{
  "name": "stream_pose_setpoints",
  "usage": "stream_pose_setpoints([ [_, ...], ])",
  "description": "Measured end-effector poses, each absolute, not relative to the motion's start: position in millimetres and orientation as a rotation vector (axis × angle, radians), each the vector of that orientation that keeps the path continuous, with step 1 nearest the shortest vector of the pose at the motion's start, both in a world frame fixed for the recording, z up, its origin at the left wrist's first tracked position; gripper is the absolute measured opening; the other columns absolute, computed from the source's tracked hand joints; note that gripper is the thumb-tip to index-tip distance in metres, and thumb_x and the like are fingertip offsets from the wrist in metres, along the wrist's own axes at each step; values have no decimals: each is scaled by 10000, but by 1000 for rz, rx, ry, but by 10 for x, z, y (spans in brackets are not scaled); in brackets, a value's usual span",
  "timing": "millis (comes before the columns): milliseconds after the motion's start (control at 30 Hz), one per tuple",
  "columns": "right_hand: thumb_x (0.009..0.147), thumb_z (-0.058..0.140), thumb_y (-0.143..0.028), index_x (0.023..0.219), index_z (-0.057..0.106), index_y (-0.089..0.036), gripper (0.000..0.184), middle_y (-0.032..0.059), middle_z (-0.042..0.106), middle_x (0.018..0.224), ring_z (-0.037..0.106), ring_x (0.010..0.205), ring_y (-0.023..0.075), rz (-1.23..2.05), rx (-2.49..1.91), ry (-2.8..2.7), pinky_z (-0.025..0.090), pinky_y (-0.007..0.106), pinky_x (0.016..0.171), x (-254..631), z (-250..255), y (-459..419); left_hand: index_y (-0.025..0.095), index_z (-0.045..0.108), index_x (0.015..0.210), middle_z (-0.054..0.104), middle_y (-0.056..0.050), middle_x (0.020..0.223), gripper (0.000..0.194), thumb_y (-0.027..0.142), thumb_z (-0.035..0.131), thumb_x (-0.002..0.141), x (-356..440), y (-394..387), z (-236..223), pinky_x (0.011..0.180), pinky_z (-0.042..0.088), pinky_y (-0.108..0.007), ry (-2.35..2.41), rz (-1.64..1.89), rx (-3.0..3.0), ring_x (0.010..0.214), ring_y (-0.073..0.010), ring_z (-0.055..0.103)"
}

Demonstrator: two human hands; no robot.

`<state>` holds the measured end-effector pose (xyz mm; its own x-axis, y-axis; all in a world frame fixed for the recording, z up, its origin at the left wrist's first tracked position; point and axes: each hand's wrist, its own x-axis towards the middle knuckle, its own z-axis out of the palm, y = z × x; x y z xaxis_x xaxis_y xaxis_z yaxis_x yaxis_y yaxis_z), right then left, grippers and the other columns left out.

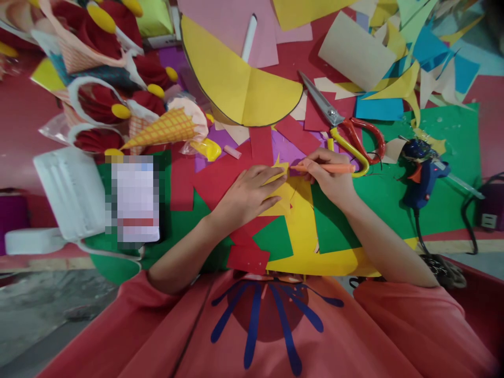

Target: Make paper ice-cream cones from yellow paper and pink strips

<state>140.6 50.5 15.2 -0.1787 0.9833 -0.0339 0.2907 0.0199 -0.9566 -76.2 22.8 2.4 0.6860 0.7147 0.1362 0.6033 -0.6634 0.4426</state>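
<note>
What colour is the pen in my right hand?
The pen is orange, as the head view, the only one, shows.

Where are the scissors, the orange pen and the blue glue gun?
Scissors (333, 115): head view, on the metal around the pivot.
Orange pen (339, 168): head view, on the barrel, toward its back end.
Blue glue gun (424, 185): head view, on the handle.

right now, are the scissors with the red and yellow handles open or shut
Shut: the scissors' blades lie together, narrowing to a single tip.
</note>
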Motion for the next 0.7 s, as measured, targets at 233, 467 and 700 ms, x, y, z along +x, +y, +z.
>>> stream_pose_setpoints([
  [233, 851, 588, -292, 701, 617, -168, 197, -23, 579, 568, 503, 502, 80, 1140, -1362, -1589, 368, 230, 478, 1401, 142, 482, 150, 557, 1278, 583, -114, 1316, 374, 329, 475, 960, -759, 238, 33, 1005, 436, -431, 1033, 435, 2538, 1170, -266, 533],
  [467, 775, 619, -252, 600, 597, -177, 192, -33, 570, 526, 470, 461, 67, 1258, -1324, -1553, 343, 221, 437, 1397, 172, 513, 164, 542, 1307, 579, -111, 1331, 395, 329, 494, 952, -760, 242, 71, 1031, 424, -437, 1057, 391, 2521, 1187, -261, 530],
  [700, 826, 628, -358, 665, 629, -187, 235, -17, 621, 571, 548, 475, 84, 1242, -1343, -1412, 423, 234, 455, 1404, 145, 500, 156, 479, 1365, 502, -121, 1428, 425, 309, 439, 970, -743, 236, 67, 1091, 377, -449, 1163, 371, 2456, 1294, -258, 469],
])
